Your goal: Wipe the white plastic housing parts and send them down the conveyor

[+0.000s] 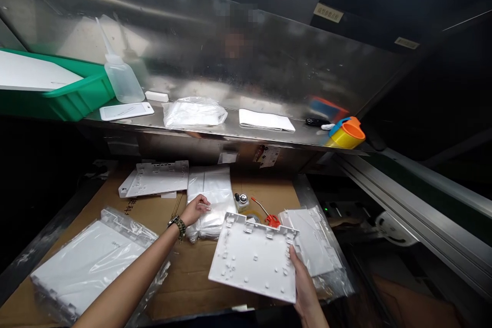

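White and studded with small tabs, a panel [255,259] is gripped at its right edge by the right hand [303,283], above the brown cardboard [180,287]. Over the stack of clear bags [209,182] the left hand [195,209] curls its fingers — whether they pinch any plastic, I cannot tell — while a wrapped item [92,261] lies at the left.

Right hand [304,287] partly hidden behind the white panel [255,262]

We see a white panel [255,266], brown cardboard [182,289], a green bin [82,93], a red tool [272,221] and a yellow-and-orange round piece [343,138].
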A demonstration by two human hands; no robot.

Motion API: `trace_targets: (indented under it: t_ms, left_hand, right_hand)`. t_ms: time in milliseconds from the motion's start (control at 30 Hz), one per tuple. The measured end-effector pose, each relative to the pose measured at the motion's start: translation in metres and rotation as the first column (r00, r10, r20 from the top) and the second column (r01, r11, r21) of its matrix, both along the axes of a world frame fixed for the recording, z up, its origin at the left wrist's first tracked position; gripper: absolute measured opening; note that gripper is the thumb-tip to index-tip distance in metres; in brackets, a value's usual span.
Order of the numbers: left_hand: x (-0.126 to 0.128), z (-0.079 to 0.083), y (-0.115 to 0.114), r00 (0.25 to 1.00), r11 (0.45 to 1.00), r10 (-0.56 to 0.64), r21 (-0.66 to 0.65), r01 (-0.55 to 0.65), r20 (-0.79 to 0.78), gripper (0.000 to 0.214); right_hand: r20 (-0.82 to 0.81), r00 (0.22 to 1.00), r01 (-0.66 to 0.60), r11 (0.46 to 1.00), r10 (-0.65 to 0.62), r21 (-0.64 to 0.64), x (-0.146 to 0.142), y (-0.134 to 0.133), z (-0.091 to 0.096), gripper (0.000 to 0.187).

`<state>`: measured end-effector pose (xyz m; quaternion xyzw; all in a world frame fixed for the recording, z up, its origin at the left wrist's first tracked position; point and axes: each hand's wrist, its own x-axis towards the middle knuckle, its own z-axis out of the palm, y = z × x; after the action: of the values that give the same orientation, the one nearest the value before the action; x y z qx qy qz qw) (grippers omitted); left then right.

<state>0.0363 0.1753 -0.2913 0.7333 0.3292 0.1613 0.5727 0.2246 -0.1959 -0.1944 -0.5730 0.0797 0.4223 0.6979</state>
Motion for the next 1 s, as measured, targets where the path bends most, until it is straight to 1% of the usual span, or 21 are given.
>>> trace_targets:
  t_ms: [100,233,333,400,467,567,633,733,800,867,933,1000]
  left_hand:
    - [-0.001,0.003,-0.01,1.0,0.995,0.015,0.096,-0.015,-0.002,0.028]
    - [-0.002,0.004,-0.04,0.999,0.974,0.03,0.224,-0.022,-0.032,0.023]
    - [0.001,0.005,-0.057,0.995,0.96,0.092,0.269,-0.075,-0.049,0.025]
    - [0.004,0.007,-0.058,0.987,0.955,0.152,0.265,-0.135,-0.044,0.03]
    - [0.01,0.011,-0.052,0.981,0.955,0.194,0.233,-0.183,-0.023,0.033]
    - [0.018,0.021,-0.033,0.977,0.965,0.213,0.148,-0.215,0.03,0.033]
    - [0.022,0.029,-0.02,0.98,0.979,0.188,0.067,-0.192,0.066,0.031]
    - [0.024,0.043,-0.009,0.99,0.993,0.1,-0.068,-0.093,0.099,0.026]
    - [0.024,0.053,-0.01,0.993,0.988,0.043,-0.15,-0.025,0.114,0.021]
    - [0.023,0.063,-0.018,0.991,0.975,-0.002,-0.221,0.032,0.136,0.018]
    - [0.022,0.073,-0.031,0.985,0.956,-0.036,-0.28,0.082,0.167,0.017]
    - [0.021,0.082,-0.047,0.978,0.94,-0.048,-0.323,0.114,0.203,0.02]
  right_hand:
    - [-0.081,0.997,-0.009,1.0,0.007,-0.019,-0.002,0.01,-0.004,0.075]
    - [-0.089,0.996,-0.009,0.999,0.006,-0.031,-0.005,0.018,-0.009,0.073]
    - [-0.085,0.996,-0.006,0.999,0.003,-0.04,-0.006,0.018,-0.011,0.072]
    - [-0.074,0.997,-0.002,0.999,-0.002,-0.048,-0.005,0.017,-0.009,0.074]
    - [-0.072,0.997,0.0,0.998,-0.004,-0.06,-0.004,0.015,-0.007,0.077]
    - [-0.08,0.997,0.01,0.998,-0.015,-0.066,-0.001,0.011,-0.004,0.08]
    - [-0.099,0.995,0.013,0.999,-0.018,-0.05,0.001,0.009,-0.004,0.082]
    - [-0.138,0.99,0.003,0.999,-0.008,-0.033,0.004,0.004,-0.007,0.084]
    - [-0.144,0.989,-0.016,0.999,0.011,-0.029,0.006,0.001,-0.008,0.083]
    - [-0.129,0.99,-0.062,0.998,0.058,-0.028,0.008,-0.001,-0.005,0.077]
    - [-0.089,0.982,-0.168,0.985,0.166,-0.023,0.01,0.003,0.0,0.069]
    - [-0.038,0.946,-0.323,0.946,0.323,-0.005,0.009,0.015,0.006,0.062]
